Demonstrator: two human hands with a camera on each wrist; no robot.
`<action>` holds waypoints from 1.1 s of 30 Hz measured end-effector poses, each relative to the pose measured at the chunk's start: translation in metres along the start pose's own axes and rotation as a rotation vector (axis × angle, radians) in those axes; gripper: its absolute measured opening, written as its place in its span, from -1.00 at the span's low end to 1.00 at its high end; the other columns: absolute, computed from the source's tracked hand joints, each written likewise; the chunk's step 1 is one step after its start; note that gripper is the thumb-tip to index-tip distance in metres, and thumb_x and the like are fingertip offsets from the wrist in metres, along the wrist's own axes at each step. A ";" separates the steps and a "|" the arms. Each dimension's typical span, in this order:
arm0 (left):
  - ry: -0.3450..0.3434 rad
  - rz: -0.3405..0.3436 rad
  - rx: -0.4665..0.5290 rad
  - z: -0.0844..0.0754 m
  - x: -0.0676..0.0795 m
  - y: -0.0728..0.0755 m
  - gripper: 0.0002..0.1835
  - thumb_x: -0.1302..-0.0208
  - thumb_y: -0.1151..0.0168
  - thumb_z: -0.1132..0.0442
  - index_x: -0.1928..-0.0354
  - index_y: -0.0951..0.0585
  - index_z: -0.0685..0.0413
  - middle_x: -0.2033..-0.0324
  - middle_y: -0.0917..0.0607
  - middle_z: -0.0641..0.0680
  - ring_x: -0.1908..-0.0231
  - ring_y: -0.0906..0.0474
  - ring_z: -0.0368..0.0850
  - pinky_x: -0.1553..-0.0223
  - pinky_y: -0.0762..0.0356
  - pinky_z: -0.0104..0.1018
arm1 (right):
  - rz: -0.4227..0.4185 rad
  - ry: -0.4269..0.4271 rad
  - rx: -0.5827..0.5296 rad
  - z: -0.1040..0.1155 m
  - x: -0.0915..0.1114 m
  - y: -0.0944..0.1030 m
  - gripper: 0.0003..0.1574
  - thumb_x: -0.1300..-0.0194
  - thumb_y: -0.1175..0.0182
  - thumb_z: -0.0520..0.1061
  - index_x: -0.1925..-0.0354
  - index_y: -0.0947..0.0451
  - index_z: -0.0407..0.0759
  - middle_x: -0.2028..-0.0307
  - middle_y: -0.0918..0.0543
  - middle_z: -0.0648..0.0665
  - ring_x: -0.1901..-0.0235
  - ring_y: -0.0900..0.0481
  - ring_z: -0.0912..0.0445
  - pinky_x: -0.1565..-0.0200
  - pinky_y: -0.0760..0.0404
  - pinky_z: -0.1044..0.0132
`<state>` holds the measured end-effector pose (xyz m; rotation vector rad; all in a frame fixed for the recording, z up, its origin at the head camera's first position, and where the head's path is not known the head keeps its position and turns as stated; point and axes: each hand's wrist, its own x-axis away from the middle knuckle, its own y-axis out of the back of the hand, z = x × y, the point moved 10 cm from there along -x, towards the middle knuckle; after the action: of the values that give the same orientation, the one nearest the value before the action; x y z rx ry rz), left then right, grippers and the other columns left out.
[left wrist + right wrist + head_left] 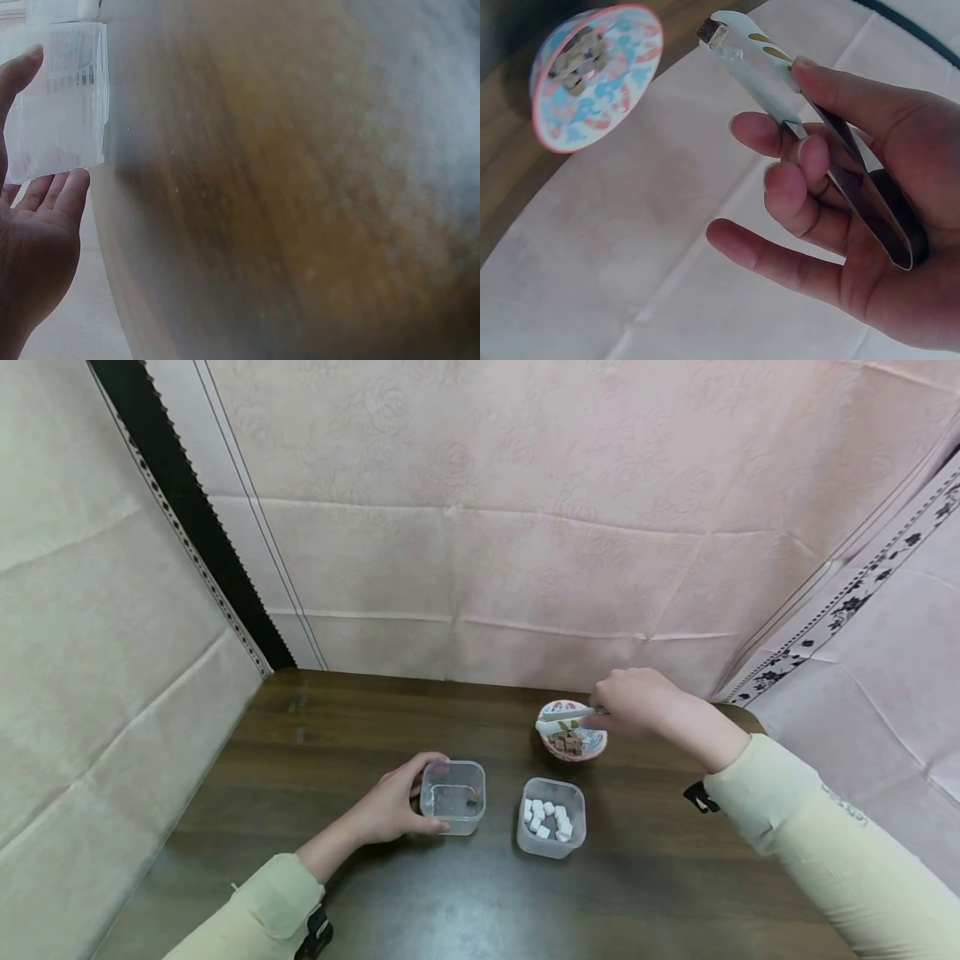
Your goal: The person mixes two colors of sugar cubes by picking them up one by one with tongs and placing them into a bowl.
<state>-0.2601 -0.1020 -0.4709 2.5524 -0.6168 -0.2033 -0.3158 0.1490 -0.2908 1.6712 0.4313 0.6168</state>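
Note:
My left hand grips the side of a clear plastic container, thumb at the near side and fingers at the far side. A small brown piece lies in it. In my right hand is a pair of metal tongs with pale, leaf-patterned tips, pinched between thumb and fingers. A small brown cube sits between the tips in the right wrist view. The tongs are over a patterned bowl in the head view, with several brown cubes inside.
Right of the held container, a second clear plastic container holds several white cubes. All stand on a dark brown wooden table. Pale cloth hangs along the back and both sides.

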 end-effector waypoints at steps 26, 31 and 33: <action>-0.005 0.005 0.009 0.003 0.000 -0.001 -0.05 -0.08 -0.73 0.19 -0.47 -0.37 -0.06 -0.33 -0.54 0.19 -0.32 -0.55 0.19 -0.32 -0.56 0.16 | 0.067 -0.149 -0.013 -0.055 -0.027 -0.052 -0.56 -0.45 -0.35 0.12 0.48 -0.64 -0.10 0.53 -0.62 -0.04 0.49 -0.60 -0.01 0.35 -0.68 -0.07; 0.003 0.005 0.012 0.004 -0.001 -0.002 -0.04 -0.07 -0.74 0.19 -0.47 -0.37 -0.09 -0.34 -0.54 0.15 -0.34 -0.53 0.14 -0.34 -0.54 0.12 | 0.083 -0.167 -0.006 -0.057 -0.032 -0.059 -0.57 -0.45 -0.37 0.11 0.48 -0.67 -0.10 0.54 -0.62 -0.04 0.51 -0.58 0.00 0.39 -0.66 -0.04; 0.002 0.003 0.013 0.003 -0.001 -0.001 -0.04 -0.07 -0.74 0.19 -0.47 -0.37 -0.08 -0.34 -0.54 0.15 -0.34 -0.53 0.13 -0.35 -0.54 0.12 | 0.086 -0.171 -0.005 -0.058 -0.033 -0.061 -0.57 -0.45 -0.37 0.12 0.48 -0.67 -0.10 0.55 -0.62 -0.03 0.52 -0.56 0.01 0.40 -0.64 -0.01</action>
<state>-0.2615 -0.1019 -0.4742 2.5639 -0.6228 -0.1969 -0.3742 0.1862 -0.3489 1.7291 0.2358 0.5326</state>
